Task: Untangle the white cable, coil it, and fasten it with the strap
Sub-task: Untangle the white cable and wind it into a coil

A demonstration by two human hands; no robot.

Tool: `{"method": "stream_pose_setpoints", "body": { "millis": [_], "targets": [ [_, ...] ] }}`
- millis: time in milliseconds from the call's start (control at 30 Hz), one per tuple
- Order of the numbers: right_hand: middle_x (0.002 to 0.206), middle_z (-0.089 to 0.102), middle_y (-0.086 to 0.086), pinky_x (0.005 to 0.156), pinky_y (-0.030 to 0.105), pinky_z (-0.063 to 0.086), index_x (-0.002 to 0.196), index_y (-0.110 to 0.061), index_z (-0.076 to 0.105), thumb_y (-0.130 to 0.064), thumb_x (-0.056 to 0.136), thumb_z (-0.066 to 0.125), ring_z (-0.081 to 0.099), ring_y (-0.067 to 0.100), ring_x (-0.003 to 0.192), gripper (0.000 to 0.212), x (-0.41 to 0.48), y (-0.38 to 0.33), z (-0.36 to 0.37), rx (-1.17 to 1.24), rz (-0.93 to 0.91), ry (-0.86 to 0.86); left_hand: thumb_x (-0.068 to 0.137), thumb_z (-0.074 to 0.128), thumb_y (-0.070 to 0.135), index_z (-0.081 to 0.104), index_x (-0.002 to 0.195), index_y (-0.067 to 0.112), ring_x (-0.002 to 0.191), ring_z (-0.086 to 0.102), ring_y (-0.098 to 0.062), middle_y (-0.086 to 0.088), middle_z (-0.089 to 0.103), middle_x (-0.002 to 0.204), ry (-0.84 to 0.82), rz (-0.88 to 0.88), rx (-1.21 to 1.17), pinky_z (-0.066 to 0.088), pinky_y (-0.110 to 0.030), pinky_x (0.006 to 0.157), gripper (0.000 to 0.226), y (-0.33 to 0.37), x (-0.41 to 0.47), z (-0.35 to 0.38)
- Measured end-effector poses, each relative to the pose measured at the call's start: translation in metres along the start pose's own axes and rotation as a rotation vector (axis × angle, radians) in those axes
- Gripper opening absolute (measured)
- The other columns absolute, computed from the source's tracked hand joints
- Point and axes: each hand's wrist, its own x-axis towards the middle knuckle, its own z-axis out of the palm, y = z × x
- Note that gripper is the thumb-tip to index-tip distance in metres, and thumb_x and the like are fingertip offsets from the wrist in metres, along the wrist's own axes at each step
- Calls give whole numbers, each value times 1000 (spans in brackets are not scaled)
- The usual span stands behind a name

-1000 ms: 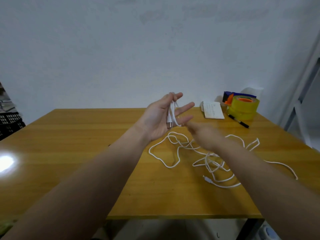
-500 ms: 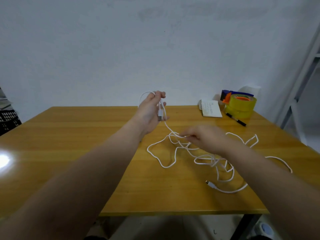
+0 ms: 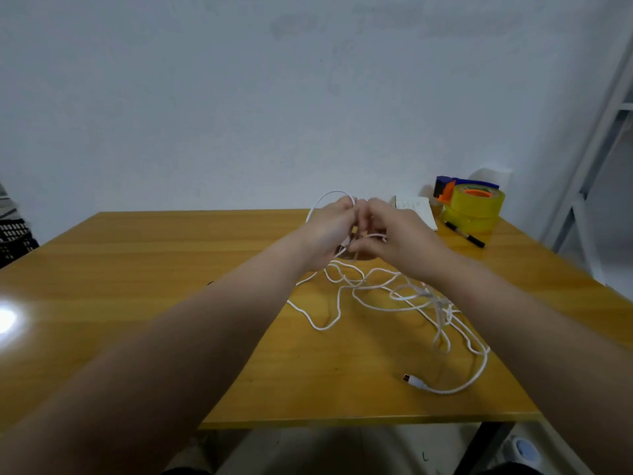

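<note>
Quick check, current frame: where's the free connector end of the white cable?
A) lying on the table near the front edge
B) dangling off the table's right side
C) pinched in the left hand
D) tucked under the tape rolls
A: the connector lies flat on the table near its front edge, right of centre, at the loose end of the white cable.

The thin white cable (image 3: 416, 382) shows pale against the honey-yellow wooden table (image 3: 137, 269), whose top has darker streaks of grain and a white glare spot at the left edge of the frame. At the upper right are stacked translucent yellow tape rolls (image 3: 478, 209) with an orange core, a blue and orange dispenser (image 3: 445, 185), a black pen (image 3: 465, 234) and a white notepad (image 3: 416, 209) with faint dark markings. The plain wall (image 3: 239, 97) is grey-blue. At mid-left is a black crate (image 3: 13, 234) with a white grid pattern.
</note>
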Motion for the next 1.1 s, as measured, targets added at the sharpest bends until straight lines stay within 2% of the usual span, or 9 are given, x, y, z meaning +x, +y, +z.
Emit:
{"method": "stream_pose_setpoints", "body": {
  "millis": [67, 133, 267, 400, 533, 633, 767, 900, 1100],
  "targets": [
    [65, 59, -4, 58, 36, 43, 90, -20, 41, -31, 72, 75, 56, 16, 65, 40, 2, 1, 1, -93, 74, 100, 101, 39, 24, 44, 84, 17, 53, 58, -18, -4, 56, 71, -22, -28, 213, 52, -26, 48, 19, 1, -6, 2],
    [64, 53, -6, 53, 29, 37, 103, -23, 38, -30, 68, 76, 52, 12, 62, 52, 5, 0, 3, -152, 123, 134, 102, 34, 34, 40, 83, 17, 44, 45, -15, -5, 53, 66, -63, -35, 428, 36, -19, 39, 25, 1, -12, 0],
    [111, 48, -3, 65, 12, 37, 138, -29, 32, -31, 67, 81, 51, -7, 68, 86, 14, 3, 9, 109, 61, -75, 99, 36, 33, 35, 71, 17, 42, 27, -14, -1, 36, 50, -100, -61, 622, 21, -16, 37, 32, 4, -20, -14],
    [138, 28, -9, 75, 2, 40, 137, -24, 39, -15, 68, 80, 53, -12, 93, 81, 26, -11, 23, 236, -55, -299, 94, 37, 38, 37, 60, 20, 37, 17, -10, 7, 23, 41, -149, -199, 632, 12, -20, 41, 38, 3, -29, -39],
    [83, 54, -9, 70, 29, 42, 91, -16, 59, -20, 68, 82, 49, -2, 72, 33, 41, -18, 46, 183, -72, -409, 94, 34, 38, 40, 56, 19, 35, 10, -7, 7, 16, 42, -154, -312, 460, 4, -19, 44, 43, -7, -32, -70],
    [71, 50, -5, 60, 21, 35, 75, -20, 56, -25, 69, 80, 43, -1, 61, 25, 51, -17, 62, 155, -47, -409, 98, 38, 37, 40, 57, 15, 33, 12, -7, 7, 19, 40, -75, -221, 408, 8, -17, 43, 46, -18, -33, -87],
    [92, 61, 0, 77, 20, 42, 94, -8, 67, -16, 74, 75, 53, 0, 81, 23, 58, -16, 78, 362, -39, -365, 99, 44, 31, 44, 47, 18, 36, 15, -7, 6, 23, 41, -2, -66, 253, 12, -13, 39, 53, -35, -33, -100],
    [78, 62, 4, 60, 10, 41, 102, -1, 60, -13, 92, 54, 53, -4, 59, 17, 53, -13, 92, 512, 27, -344, 98, 46, 35, 52, 75, 10, 42, 23, -8, 0, 28, 53, 147, 38, 315, 23, -17, 37, 35, -40, -30, -108],
    [37, 44, -4, 54, 34, 39, 75, -13, 59, -29, 100, 38, 44, 17, 39, 36, 51, -18, 112, 638, 180, -98, 96, 42, 48, 34, 61, 20, 40, 24, -8, 5, 24, 51, 282, 44, 298, 27, -21, 41, 47, -48, -41, -117]
  ]
}}
